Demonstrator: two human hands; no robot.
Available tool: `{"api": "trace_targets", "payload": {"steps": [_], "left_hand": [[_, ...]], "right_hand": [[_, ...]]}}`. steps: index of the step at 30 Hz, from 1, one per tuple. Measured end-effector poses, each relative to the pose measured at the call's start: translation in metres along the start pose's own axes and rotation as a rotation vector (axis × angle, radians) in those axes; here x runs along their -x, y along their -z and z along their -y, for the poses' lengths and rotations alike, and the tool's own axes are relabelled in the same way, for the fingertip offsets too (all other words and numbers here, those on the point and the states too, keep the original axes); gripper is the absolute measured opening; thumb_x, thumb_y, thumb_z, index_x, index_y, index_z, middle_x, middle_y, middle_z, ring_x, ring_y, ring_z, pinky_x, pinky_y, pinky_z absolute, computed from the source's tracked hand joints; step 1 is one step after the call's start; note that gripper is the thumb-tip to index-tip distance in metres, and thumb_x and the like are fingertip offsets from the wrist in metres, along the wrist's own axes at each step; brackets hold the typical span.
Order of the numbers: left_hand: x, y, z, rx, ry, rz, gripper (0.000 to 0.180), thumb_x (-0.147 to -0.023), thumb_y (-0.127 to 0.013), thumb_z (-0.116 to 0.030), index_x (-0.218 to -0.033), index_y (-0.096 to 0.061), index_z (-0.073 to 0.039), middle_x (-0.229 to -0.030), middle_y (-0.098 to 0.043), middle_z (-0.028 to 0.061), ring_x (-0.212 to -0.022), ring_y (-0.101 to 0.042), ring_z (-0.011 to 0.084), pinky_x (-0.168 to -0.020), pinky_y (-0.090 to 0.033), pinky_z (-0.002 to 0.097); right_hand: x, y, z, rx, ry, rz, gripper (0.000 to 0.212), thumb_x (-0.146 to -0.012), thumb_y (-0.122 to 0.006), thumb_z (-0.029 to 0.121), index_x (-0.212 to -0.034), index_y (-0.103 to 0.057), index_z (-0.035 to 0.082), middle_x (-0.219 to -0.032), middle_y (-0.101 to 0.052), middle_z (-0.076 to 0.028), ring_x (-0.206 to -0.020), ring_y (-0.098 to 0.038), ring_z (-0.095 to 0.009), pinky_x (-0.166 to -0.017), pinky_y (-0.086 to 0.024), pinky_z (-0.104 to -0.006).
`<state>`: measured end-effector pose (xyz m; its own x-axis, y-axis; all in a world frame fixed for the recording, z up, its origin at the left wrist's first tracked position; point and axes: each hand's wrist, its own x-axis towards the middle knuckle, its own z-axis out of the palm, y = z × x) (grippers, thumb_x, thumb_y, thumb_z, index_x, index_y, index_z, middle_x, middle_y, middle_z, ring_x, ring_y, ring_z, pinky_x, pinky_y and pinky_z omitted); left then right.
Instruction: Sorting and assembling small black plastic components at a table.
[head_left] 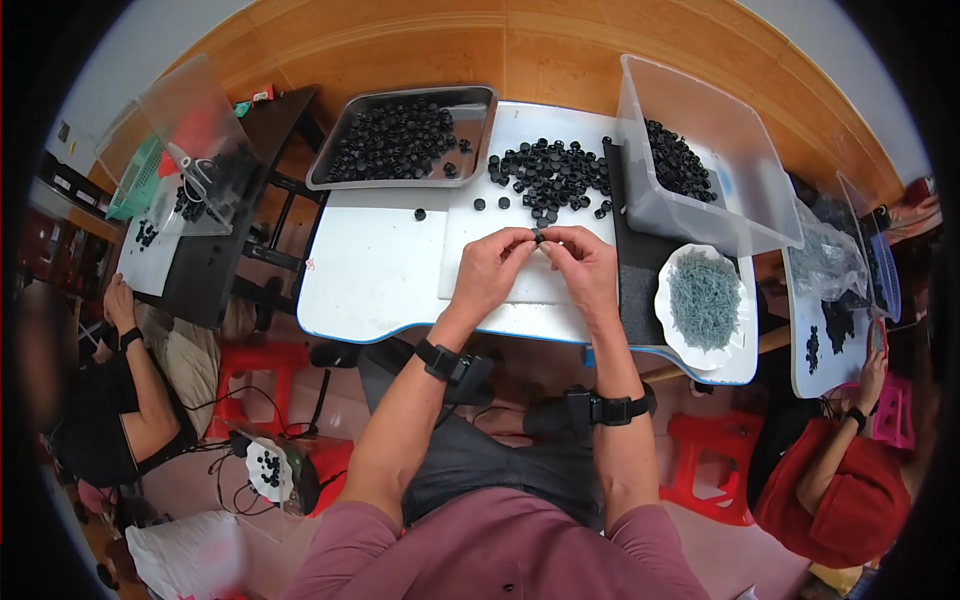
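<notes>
Over the middle of the white table, my left hand and my right hand meet with their fingertips pinched together. Between them is a small black cap-like part, mostly covered by the fingers. Just beyond my fingers lies a loose pile of small black round parts on a white board. One black part sits apart to the left. To the right of my right hand, a white scalloped plate holds a heap of thin grey-green pieces.
A metal tray of black parts stands at the back left. A clear plastic bin with more stands at the back right, on a dark mat. Co-workers sit at tables on both sides. Red stools flank me.
</notes>
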<state>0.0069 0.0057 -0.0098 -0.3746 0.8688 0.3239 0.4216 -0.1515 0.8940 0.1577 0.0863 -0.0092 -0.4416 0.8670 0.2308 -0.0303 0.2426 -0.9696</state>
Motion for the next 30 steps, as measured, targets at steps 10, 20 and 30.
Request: {"api": "trace_targets", "payload": {"steps": [10,20,30], "left_hand": [[-0.002,0.002,0.001,-0.067,-0.078,0.004,0.016,-0.094,-0.071,-0.01,-0.105,-0.075,0.0,-0.087,-0.073,0.0092,-0.073,-0.066,0.0148,-0.067,-0.052,0.0282],[-0.008,-0.007,-0.001,-0.198,-0.073,-0.05,0.036,-0.084,-0.078,-0.012,-0.117,-0.07,-0.002,-0.086,-0.068,0.0114,-0.07,-0.064,0.0236,-0.066,-0.053,0.0364],[-0.021,-0.008,0.0,-0.318,-0.084,0.015,0.026,-0.085,-0.078,-0.011,-0.108,-0.074,-0.002,-0.086,-0.069,0.0079,-0.07,-0.064,0.019,-0.067,-0.053,0.0322]], "right_hand": [[-0.003,0.003,-0.003,-0.071,-0.14,0.031,0.019,-0.089,-0.076,0.005,-0.106,-0.077,-0.002,-0.086,-0.074,-0.002,-0.072,-0.062,-0.005,-0.064,-0.05,-0.0212],[0.0,0.003,0.001,-0.124,-0.078,-0.225,0.016,-0.09,-0.076,0.005,-0.103,-0.075,-0.003,-0.084,-0.072,0.0,-0.07,-0.059,-0.003,-0.062,-0.047,-0.0194],[0.0,0.001,-0.006,-0.083,-0.022,-0.236,0.015,-0.09,-0.076,0.004,-0.104,-0.075,-0.001,-0.085,-0.071,0.002,-0.068,-0.055,-0.001,-0.061,-0.044,-0.0188]]}}
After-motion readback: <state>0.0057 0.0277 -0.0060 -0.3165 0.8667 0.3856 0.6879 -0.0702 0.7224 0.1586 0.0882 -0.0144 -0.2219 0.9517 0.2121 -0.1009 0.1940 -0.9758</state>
